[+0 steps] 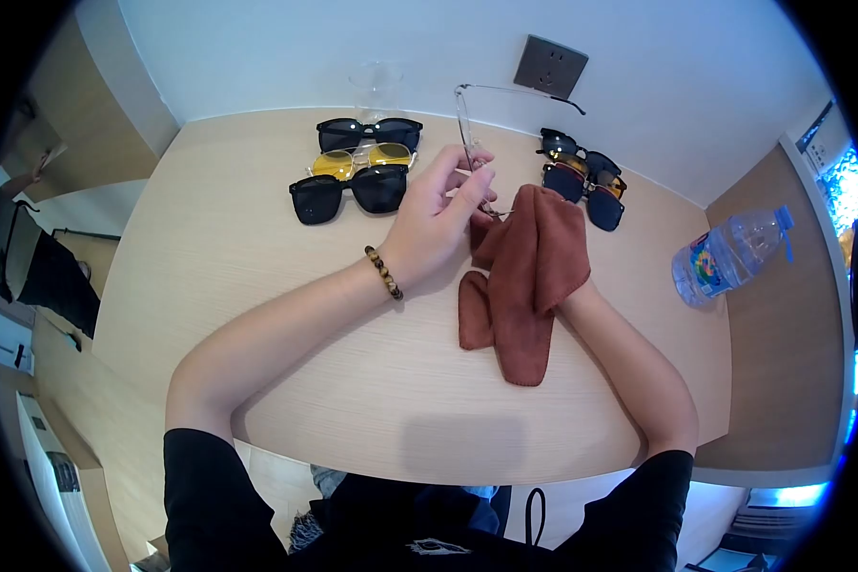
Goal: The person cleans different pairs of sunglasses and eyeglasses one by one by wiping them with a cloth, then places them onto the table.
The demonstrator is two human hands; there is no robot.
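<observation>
My left hand [440, 205] pinches a pair of thin metal-framed eyeglasses [464, 119] between thumb and fingers. One temple of the glasses stretches up and to the right, ending in a dark tip. A reddish-brown cloth [534, 267] drapes over my right hand [570, 297], which holds it against the far side of the glasses. The fingers of that hand are hidden under the fabric, as is part of the frame. Loose ends of the cloth hang down over the table.
Left of my hands lie black sunglasses [350, 194], yellow-lensed glasses [362, 162] and another black pair [369, 134] in a row. More dark sunglasses [582, 157] lie at the back right. A plastic water bottle [725, 257] is near the right-hand panel; a wall socket [551, 67] sits behind.
</observation>
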